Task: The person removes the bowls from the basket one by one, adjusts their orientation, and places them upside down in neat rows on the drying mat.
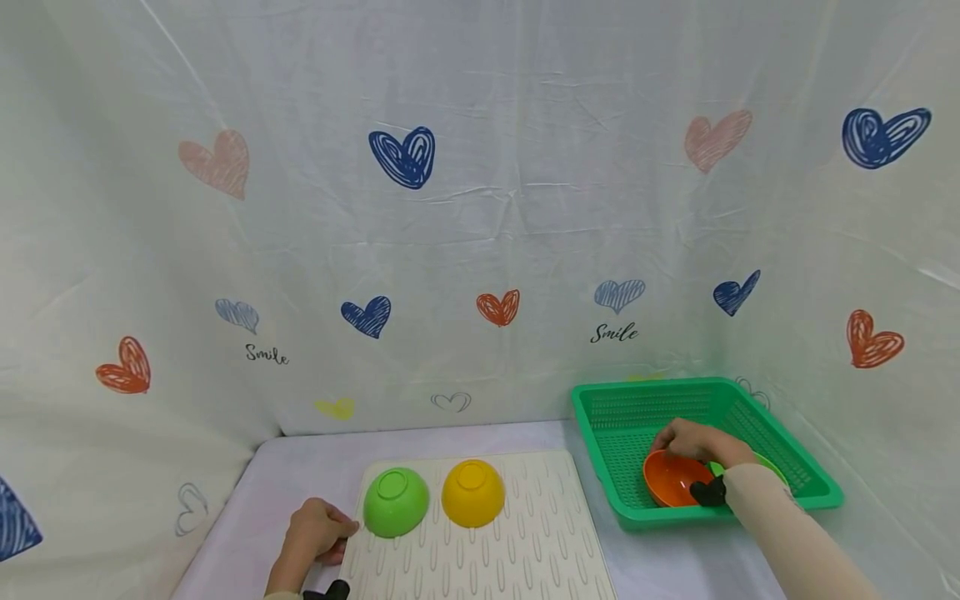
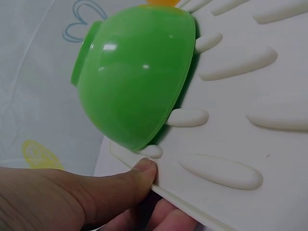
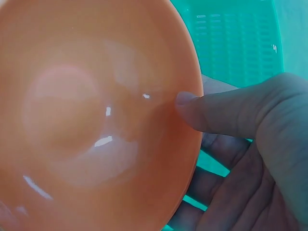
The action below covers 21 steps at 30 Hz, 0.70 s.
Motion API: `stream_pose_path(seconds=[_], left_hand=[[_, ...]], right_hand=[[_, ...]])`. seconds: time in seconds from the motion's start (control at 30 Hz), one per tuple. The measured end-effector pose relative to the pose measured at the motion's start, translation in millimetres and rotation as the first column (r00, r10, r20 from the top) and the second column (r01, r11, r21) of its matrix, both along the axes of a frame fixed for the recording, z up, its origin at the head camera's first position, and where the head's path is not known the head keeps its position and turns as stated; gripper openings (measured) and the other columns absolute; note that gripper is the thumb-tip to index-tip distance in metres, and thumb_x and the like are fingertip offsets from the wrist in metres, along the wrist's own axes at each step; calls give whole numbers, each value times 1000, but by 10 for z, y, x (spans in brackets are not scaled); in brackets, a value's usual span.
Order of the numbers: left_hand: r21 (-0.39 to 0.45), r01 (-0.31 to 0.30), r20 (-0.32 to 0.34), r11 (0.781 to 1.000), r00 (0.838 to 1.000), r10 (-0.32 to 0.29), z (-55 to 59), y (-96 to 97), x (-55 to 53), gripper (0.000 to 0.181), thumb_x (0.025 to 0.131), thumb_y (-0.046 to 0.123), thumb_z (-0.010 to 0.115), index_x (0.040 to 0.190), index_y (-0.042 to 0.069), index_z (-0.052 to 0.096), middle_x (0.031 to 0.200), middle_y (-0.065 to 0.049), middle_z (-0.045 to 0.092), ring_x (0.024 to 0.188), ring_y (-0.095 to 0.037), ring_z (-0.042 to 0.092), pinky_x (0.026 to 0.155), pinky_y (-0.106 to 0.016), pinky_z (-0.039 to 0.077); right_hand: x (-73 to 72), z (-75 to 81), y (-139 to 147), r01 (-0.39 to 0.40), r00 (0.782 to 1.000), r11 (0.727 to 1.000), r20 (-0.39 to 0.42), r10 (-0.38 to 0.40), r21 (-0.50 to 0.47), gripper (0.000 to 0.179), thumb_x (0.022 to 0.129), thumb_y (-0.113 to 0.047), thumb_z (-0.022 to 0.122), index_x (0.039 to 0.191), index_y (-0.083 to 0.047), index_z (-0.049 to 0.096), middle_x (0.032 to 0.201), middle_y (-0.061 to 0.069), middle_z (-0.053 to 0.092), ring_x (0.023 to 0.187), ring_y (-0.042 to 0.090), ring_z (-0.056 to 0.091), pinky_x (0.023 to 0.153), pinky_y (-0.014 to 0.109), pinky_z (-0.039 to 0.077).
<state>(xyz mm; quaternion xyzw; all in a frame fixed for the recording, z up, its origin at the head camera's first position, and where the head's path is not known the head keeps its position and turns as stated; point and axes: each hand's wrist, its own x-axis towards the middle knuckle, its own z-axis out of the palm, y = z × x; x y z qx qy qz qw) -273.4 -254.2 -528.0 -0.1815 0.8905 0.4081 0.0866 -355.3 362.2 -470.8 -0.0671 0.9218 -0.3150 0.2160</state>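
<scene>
Head view: the counter (image 1: 315, 467) carries a ribbed white drying mat (image 1: 538, 543) and, beside it, a perforated green basket (image 1: 637, 518). An upturned green bowl (image 1: 396, 502) and upturned yellow bowl (image 1: 473, 493) on the mat seem done; an orange bowl (image 1: 672, 480) and half-hidden light-green bowl (image 1: 771, 469) in the basket appear left. The right-hand grip (image 1: 699, 442) pinches the orange bowl's rim; the left-hand grip (image 1: 317, 531), the mat's edge.

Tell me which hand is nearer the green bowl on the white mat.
Left. The left hand pinches the edge of the white mat beside the green bowl; the right hand is farther off, in the green basket, gripping the orange bowl.
</scene>
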Motion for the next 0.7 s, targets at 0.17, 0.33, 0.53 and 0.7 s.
stream_pose_path(seconds=[0.17, 0.33, 0.53, 0.7], left_hand=[[-5, -2, 12, 1000, 1000, 2, 10, 12, -8, 16, 78, 6, 77, 79, -5, 66, 62, -9, 63, 50, -14, 61, 47, -27, 55], [-4, -1, 17, 1000, 1000, 1, 28, 24, -7, 17, 79, 7, 77, 80, -6, 66, 62, -9, 62, 50, -14, 61, 48, -27, 55], [10, 4, -6, 1000, 1000, -4, 28, 11, 6, 16, 79, 7, 76, 80, -6, 67, 62, -9, 63, 50, -13, 61, 47, -27, 55], [8, 14, -10, 1000, 1000, -14, 15, 9, 27, 15, 78, 7, 77, 78, -5, 67, 60, -9, 62, 49, -13, 61, 47, -26, 54]], right_hand=[[12, 7, 12, 19, 1000, 999, 18, -19, -29, 23, 92, 2, 53, 107, -2, 71, 105, 11, 68, 89, 23, 61, 78, 40, 56], [37, 44, 12, 52, 996, 990, 77, -42, -129, 24, 95, -2, 52, 115, 0, 67, 106, 13, 69, 88, 26, 64, 75, 45, 58], [25, 122, -33, 29, 999, 979, 50, -19, -201, 27, 95, -3, 53, 118, 4, 63, 104, 13, 70, 82, 27, 68, 69, 43, 60], [44, 172, -57, 15, 1000, 969, 2, -15, -248, 30, 95, -6, 54, 122, 6, 60, 108, 15, 68, 81, 27, 69, 67, 41, 60]])
